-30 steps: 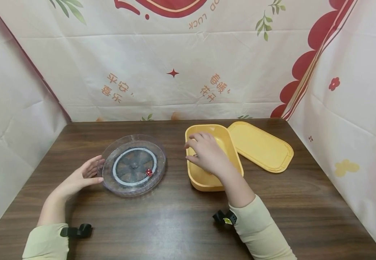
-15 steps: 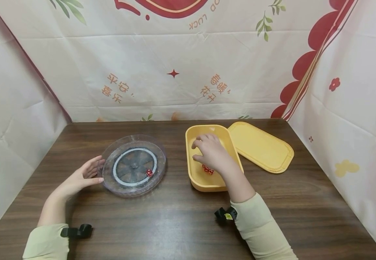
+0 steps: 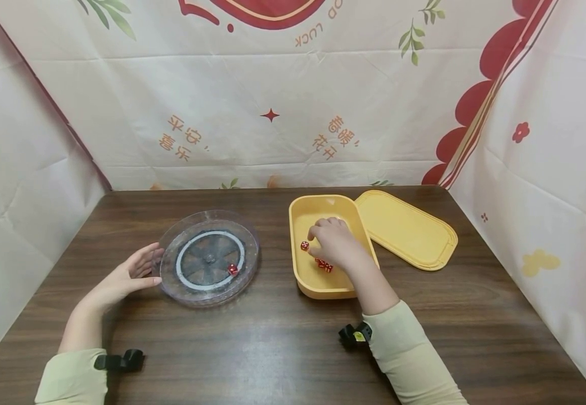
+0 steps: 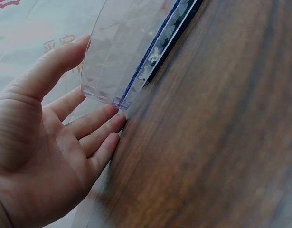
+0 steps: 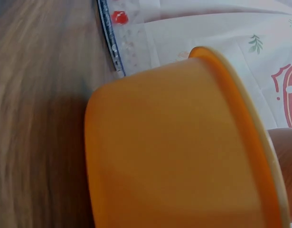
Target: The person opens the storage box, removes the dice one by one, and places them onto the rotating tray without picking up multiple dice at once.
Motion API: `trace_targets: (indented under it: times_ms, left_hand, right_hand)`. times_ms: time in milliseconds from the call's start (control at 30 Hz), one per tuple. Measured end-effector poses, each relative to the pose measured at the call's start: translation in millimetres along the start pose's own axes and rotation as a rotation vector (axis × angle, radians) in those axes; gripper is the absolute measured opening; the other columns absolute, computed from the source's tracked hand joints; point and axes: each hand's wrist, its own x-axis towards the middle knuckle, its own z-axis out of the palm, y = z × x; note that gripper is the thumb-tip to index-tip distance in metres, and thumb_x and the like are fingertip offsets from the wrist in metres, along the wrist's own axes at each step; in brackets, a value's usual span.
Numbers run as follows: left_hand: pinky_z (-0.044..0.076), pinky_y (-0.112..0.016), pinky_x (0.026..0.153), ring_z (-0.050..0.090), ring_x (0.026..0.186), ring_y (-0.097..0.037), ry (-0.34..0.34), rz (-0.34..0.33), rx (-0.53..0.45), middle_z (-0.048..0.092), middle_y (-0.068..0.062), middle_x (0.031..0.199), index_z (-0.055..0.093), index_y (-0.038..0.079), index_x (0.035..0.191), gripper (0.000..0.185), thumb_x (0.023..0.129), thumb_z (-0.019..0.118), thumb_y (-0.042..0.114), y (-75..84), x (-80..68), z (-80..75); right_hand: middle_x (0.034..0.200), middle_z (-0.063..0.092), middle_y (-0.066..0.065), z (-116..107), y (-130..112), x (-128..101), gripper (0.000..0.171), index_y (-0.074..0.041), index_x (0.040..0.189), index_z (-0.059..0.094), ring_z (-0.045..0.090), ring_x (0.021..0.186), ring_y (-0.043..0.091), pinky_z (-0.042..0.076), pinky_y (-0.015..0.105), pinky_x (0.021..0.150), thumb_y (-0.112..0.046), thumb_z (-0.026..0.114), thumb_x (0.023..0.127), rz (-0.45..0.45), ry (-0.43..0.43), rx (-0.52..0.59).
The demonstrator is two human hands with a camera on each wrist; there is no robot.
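My left hand (image 3: 123,278) is at the left side of a clear round tray (image 3: 170,277), fingers spread and fairly straight. In the left wrist view, the thumb and fingertips touch or nearly touch the clear wall. A red die (image 3: 233,269) lies in the tray. My right hand (image 3: 336,242) is inside a yellow box (image 3: 300,273), fingers bent loosely downward, with nothing visible between finger and thumb. Another red die (image 3: 305,246) is just left of its fingertips. Several more red dice (image 3: 324,265) lie below the hand. The box wall mostly hides this hand in the right wrist view.
A yellow lid (image 3: 409,230) lies flat on the brown wooden table (image 3: 273,349), right of the box and close against it. Printed white cloth (image 3: 222,112) hangs behind the table and along both sides.
My right hand has shifted right and slightly toward me within the box. The dice beneath it and the one left of its fingers have come into view. My left hand stays still.
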Motion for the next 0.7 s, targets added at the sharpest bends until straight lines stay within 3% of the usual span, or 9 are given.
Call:
trace_targets:
  times_ms: [700]
  left_hand:
    - [0.03,-0.006,0.092,0.016,0.136,-0.047,0.001,-0.003,0.007,0.021,-0.028,0.151,0.014,0.001,0.151,0.081,0.09,0.067,0.008,-0.5,0.5,0.5]
  right_hand:
    - [0.093,0.058,0.006,10.3,9.0,-2.4,0.019,-0.011,0.091,0.067,0.05,0.092,0.03,0.037,0.046,0.084,-0.026,0.074,0.082,0.062,-0.132,-0.057]
